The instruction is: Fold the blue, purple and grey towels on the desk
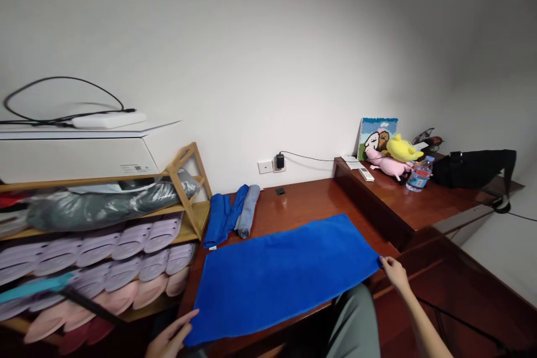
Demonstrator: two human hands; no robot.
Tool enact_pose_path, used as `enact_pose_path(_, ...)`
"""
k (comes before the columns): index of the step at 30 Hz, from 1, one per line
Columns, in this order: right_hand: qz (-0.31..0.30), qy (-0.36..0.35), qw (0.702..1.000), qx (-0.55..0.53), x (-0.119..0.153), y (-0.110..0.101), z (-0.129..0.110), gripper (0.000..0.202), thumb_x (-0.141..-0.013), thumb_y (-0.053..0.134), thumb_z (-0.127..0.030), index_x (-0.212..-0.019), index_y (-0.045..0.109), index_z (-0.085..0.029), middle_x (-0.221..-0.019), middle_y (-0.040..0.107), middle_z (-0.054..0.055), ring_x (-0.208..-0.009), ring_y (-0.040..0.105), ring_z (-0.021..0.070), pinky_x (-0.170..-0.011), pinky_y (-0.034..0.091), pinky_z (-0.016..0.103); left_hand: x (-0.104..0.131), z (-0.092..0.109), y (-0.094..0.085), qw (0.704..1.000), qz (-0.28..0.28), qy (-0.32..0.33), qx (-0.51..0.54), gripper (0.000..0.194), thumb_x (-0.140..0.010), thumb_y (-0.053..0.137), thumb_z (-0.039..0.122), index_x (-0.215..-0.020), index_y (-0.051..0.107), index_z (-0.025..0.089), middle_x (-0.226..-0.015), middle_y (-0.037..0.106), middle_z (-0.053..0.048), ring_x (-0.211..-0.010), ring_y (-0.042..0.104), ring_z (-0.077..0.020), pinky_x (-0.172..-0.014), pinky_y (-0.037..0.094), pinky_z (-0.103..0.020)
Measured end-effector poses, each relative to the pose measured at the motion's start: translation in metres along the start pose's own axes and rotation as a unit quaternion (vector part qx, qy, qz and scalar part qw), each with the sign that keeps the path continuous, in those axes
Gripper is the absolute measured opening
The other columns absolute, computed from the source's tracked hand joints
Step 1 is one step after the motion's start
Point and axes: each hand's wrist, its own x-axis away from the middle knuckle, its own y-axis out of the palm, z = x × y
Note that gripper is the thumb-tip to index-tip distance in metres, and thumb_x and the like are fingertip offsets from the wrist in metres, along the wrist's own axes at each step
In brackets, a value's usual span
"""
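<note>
A blue towel (285, 277) lies spread out over the front of the brown wooden desk, its near edge reaching the desk's front. At the towel's near left corner, my left hand (170, 338) has thumb and fingers closed on the side edge. My right hand (394, 274) pinches the near right corner between thumb and fingers. Behind the towel, against the left side, sit a rolled blue towel (217, 218), another blue towel (238, 207) and a rolled grey towel (249, 211).
To the left a wooden rack (191, 196) holds several pairs of slippers (134, 240) and a white box (75, 156). On the raised right surface are plush toys (400, 148), a water bottle (419, 174), a remote (366, 174) and a black bag (470, 168). A plug (280, 161) sits in the wall.
</note>
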Motion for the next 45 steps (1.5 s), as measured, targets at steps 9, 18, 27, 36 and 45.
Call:
enact_pose_path(9,0.048,-0.039,0.988,0.143,-0.004,0.007,0.029,0.035,-0.080,0.055,-0.050,-0.093,0.073,-0.023,-0.101,0.076,0.016,-0.095,0.074,0.0366,-0.087,0.056,0.045,-0.024,-0.044,0.014,0.983,0.059,0.086,-0.152,0.035,-0.059,0.059,0.054,-0.077,0.081,0.033,-0.094,0.082,-0.008,-0.081,0.078,-0.0341,-0.080,0.066,-0.045)
enact_pose_path(18,-0.024,-0.287,0.937,0.197,-0.020,0.073,-0.046,0.048,-0.100,0.042,-0.043,-0.126,0.075,-0.021,-0.142,0.066,0.016,-0.129,0.064,0.0318,-0.115,0.047,0.046,-0.087,0.010,0.054,0.923,0.050,0.229,-0.306,0.052,-0.092,0.042,0.051,-0.121,0.078,0.025,-0.134,0.073,-0.013,-0.127,0.068,-0.0320,-0.113,0.051,-0.045)
enact_pose_path(27,-0.061,-0.262,0.932,0.244,-0.030,0.135,-0.062,0.062,-0.104,0.037,-0.050,-0.151,0.063,-0.021,-0.160,0.056,0.012,-0.152,0.047,0.0317,-0.128,0.035,0.050,-0.157,0.068,0.086,0.909,0.144,0.153,-0.359,0.070,-0.096,0.042,0.065,-0.142,0.063,0.016,-0.153,0.058,-0.023,-0.141,0.054,-0.0425,-0.117,0.043,-0.057)
enact_pose_path(36,-0.052,-0.252,0.939,0.230,-0.030,0.138,-0.056,0.060,-0.104,0.036,-0.054,-0.148,0.066,-0.026,-0.160,0.057,0.009,-0.151,0.049,0.0316,-0.126,0.037,0.051,-0.261,0.131,0.135,0.951,0.058,-0.036,-0.302,0.139,-0.064,0.050,0.103,-0.166,0.031,0.010,-0.167,0.028,-0.042,-0.146,0.044,-0.0629,-0.114,0.037,-0.073)
enact_pose_path(45,-0.060,-0.238,0.938,0.244,-0.028,0.136,-0.055,0.062,-0.106,0.036,-0.056,-0.151,0.064,-0.025,-0.163,0.054,0.009,-0.152,0.047,0.0311,-0.127,0.037,0.051,-0.282,0.128,0.178,0.877,-0.084,0.144,-0.450,0.115,-0.079,0.067,0.050,-0.172,0.008,0.015,-0.163,0.050,-0.027,-0.148,0.052,-0.0457,-0.116,0.042,-0.057)
